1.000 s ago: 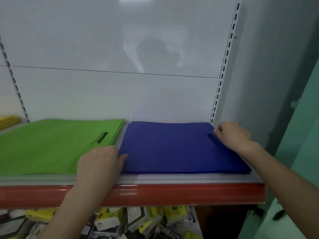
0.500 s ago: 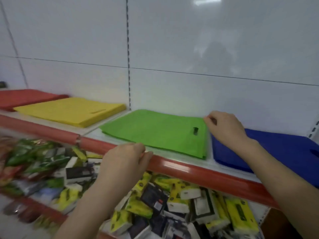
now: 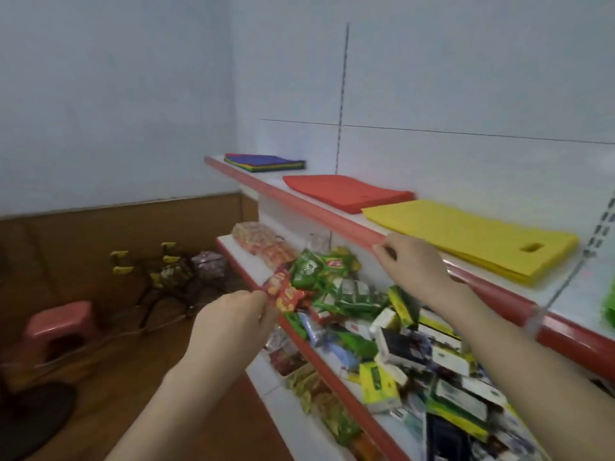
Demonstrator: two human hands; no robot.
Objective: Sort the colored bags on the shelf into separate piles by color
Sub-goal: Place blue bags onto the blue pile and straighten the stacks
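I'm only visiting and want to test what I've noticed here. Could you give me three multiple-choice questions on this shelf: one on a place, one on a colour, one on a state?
1. Which pile lies between the far mixed stack and the yellow pile? A the red pile; B a green pile; C a white pile.
2. What colour tops the mixed stack? A orange; B blue; C pink.
3. What is the right hand doing? A lifting a yellow bag; B at the shelf's red front edge, holding no bag; C buried among snacks.
Answers: A, the red pile lies between them; B, its top layer shows blue; B, the hand is at the edge with no bag in it.
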